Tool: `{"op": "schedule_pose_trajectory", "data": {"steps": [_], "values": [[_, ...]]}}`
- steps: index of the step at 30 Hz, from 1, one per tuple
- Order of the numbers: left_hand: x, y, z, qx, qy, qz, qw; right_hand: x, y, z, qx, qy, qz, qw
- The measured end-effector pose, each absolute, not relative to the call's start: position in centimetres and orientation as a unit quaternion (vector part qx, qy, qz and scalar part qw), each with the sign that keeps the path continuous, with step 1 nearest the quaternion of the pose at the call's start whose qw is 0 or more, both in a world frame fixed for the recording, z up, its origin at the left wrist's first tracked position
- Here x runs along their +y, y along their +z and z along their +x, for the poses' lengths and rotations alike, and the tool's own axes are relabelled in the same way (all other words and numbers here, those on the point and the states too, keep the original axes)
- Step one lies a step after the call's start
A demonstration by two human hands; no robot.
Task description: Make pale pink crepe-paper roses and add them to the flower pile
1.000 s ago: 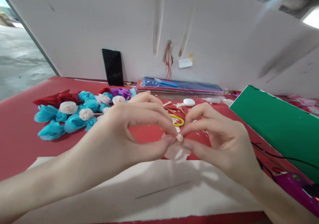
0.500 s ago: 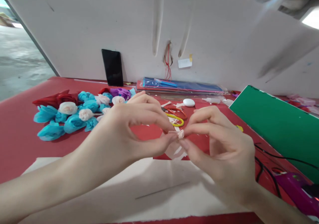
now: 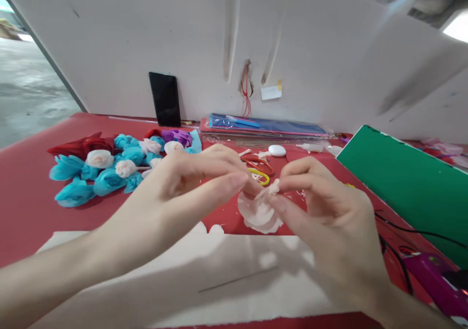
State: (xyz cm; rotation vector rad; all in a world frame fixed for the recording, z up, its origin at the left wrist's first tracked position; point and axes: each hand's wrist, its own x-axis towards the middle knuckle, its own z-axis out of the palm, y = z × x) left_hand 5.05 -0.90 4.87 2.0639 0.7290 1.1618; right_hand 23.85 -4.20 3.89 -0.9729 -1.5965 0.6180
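Note:
Both hands meet over the red table [image 3: 25,183] and pinch a small piece of pale pink tissue paper [image 3: 260,211] between them. My left hand [image 3: 190,187] holds its left side with thumb and fingertips closed. My right hand [image 3: 321,207] grips the rolled top of the paper between thumb and forefinger. The loose, ruffled part of the paper hangs below the fingers. Under my forearms lies a white sheet [image 3: 204,275].
A heap of blue, white, red and purple paper flowers [image 3: 109,165] lies at the left. Red-and-yellow scissors [image 3: 258,168] rest behind my hands. A black phone [image 3: 165,99] leans on the wall. A green board [image 3: 413,183], black cables and a purple glue gun [image 3: 435,275] are at the right.
The tiny rolled bud between my fingertips has grown into a wider ruffled shape. My hands have lifted a little and my left fingers have flattened over the paper.

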Motion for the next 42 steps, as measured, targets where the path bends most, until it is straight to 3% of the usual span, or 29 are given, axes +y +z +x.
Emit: {"op": "schedule_pose_trajectory", "data": {"steps": [7, 17, 23, 34, 42], "values": [[0.5, 4.5, 4.6, 0.253, 0.366, 0.739, 0.505, -4.1, 4.1, 24.6, -0.647, 0.433, -0.411, 0.475], [0.2, 4.7, 5.6, 0.301, 0.333, 0.658, 0.605, -4.2, 4.6, 24.8, -0.662, 0.439, -0.391, 0.466], [-0.4, 5.2, 6.1, 0.392, 0.345, 0.666, 0.533, -3.9, 4.6, 24.7, -0.661, 0.41, -0.403, 0.482], [-1.1, 5.2, 6.0, 0.329, 0.436, 0.75, 0.372, -3.8, 5.1, 24.4, -0.654, 0.349, -0.456, 0.491], [-1.0, 5.0, 5.8, 0.267, 0.449, 0.787, 0.327, -4.2, 5.4, 24.2, -0.667, 0.311, -0.45, 0.505]]}}
